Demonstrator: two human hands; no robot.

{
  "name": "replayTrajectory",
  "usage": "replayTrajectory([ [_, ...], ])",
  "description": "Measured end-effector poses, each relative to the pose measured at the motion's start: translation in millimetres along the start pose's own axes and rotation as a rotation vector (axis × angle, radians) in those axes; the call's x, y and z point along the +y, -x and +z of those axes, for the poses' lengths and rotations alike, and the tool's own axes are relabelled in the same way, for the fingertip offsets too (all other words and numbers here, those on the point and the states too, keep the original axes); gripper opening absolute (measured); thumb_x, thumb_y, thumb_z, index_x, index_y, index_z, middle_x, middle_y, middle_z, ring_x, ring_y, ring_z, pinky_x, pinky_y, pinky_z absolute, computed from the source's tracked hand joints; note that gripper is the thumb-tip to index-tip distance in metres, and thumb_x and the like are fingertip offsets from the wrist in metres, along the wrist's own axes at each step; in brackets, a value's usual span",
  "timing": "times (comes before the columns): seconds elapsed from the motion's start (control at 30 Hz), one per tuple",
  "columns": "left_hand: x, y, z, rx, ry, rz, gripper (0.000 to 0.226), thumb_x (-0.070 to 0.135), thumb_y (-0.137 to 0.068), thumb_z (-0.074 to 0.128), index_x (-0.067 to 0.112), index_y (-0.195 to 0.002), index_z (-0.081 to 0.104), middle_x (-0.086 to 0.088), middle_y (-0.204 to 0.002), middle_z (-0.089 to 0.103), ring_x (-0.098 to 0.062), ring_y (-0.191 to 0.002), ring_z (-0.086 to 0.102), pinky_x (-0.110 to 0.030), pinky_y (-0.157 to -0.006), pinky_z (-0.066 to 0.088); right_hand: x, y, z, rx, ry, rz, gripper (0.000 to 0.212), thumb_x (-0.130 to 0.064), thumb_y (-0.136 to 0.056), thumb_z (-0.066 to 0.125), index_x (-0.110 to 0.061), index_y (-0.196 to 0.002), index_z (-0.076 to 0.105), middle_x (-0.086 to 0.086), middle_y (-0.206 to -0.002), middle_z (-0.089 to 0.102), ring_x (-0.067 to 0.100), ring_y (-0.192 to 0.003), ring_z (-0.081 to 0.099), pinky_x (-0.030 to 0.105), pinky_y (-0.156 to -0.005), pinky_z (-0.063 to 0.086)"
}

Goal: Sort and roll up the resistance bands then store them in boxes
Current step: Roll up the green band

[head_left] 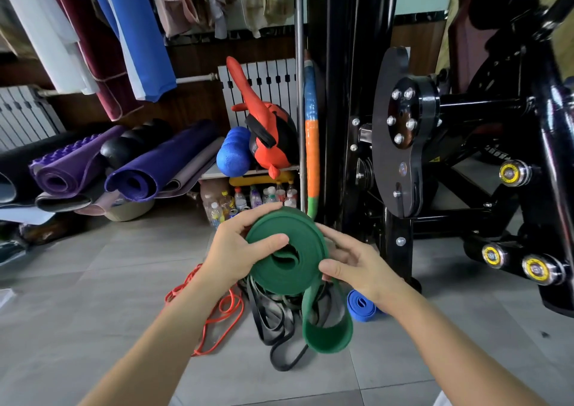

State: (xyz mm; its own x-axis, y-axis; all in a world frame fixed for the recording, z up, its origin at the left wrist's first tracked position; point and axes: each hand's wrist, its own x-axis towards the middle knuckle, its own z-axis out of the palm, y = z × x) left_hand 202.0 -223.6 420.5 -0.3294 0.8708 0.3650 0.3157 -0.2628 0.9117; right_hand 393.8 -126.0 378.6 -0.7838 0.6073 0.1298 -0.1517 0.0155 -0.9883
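Observation:
A wide green resistance band (289,269) is partly wound into a coil held in front of me, with its loose end hanging down in a loop below. My left hand (239,250) grips the coil from the left, thumb pressed on its face. My right hand (354,265) pinches the coil's right edge. On the floor beneath lie a tangle of black bands (276,321), thin orange bands (220,309) to their left, and a rolled blue band (360,306) to the right. No boxes are visible.
A black gym machine (435,144) fills the right side. Rolled purple mats (139,169) are stacked at the left. A low shelf holds a blue roller (233,153), a red bag and bottles below. Grey tiled floor (93,281) spreads in front.

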Motion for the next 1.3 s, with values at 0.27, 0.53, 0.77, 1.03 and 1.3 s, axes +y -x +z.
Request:
replayTrajectory([
  [0.27, -17.8, 14.7, 18.9, 0.103, 0.062, -0.075, 0.046, 0.031, -0.069, 0.081, 0.041, -0.11, 0.062, 0.011, -0.103, 0.07, -0.009, -0.096, 0.067, -0.021, -0.075, 0.053, 8.2, -1.1, -2.8, 0.117, -0.055, 0.012, 0.054, -0.02, -0.07, 0.07, -0.003, -0.12, 0.059, 0.011, -0.099, 0.073, 0.023, -0.094, 0.07, 0.028, -0.079, 0.055],
  [0.53, 5.3, -5.1, -1.3, -0.359, -0.232, -0.303, 0.05, 0.038, -0.068, 0.077, 0.026, -0.113, 0.061, 0.001, -0.104, 0.07, -0.01, -0.091, 0.069, -0.032, -0.086, 0.055, 3.0, -1.2, -15.9, 0.004, 0.04, 0.142, 0.025, -0.009, -0.076, 0.069, -0.006, -0.102, 0.068, 0.013, -0.092, 0.074, 0.023, -0.087, 0.071, 0.026, -0.075, 0.055],
  [0.77, 17.5, -13.1, 9.5, -0.72, -0.614, -0.128, 0.065, 0.041, -0.075, 0.077, 0.037, -0.133, 0.049, 0.011, -0.123, 0.059, -0.002, -0.109, 0.056, -0.022, -0.098, 0.043, -4.7, -2.8, -10.0, -0.133, 0.163, 0.234, 0.029, 0.0, -0.083, 0.066, 0.004, -0.112, 0.064, 0.021, -0.099, 0.071, 0.024, -0.085, 0.069, 0.026, -0.075, 0.056],
  [1.03, -5.8, 8.0, 12.8, -0.6, -0.393, -0.172, 0.04, 0.035, -0.073, 0.078, 0.051, -0.107, 0.064, 0.02, -0.102, 0.069, 0.001, -0.092, 0.064, -0.014, -0.079, 0.049, 6.3, 5.7, -12.8, -0.107, 0.191, 0.226, 0.056, -0.031, -0.066, 0.076, -0.015, -0.118, 0.062, 0.01, -0.11, 0.07, 0.022, -0.105, 0.066, 0.042, -0.099, 0.048],
  [1.3, -26.8, 16.2, 4.5, -0.249, -0.152, -0.211, 0.037, 0.024, -0.076, 0.077, 0.054, -0.095, 0.067, 0.015, -0.098, 0.072, -0.005, -0.086, 0.069, -0.017, -0.068, 0.054, 22.3, 22.2, -29.1, -0.093, 0.265, 0.254, 0.062, -0.028, -0.08, 0.066, -0.024, -0.138, 0.045, 0.0, -0.111, 0.069, 0.02, -0.091, 0.068, 0.034, -0.097, 0.05],
])
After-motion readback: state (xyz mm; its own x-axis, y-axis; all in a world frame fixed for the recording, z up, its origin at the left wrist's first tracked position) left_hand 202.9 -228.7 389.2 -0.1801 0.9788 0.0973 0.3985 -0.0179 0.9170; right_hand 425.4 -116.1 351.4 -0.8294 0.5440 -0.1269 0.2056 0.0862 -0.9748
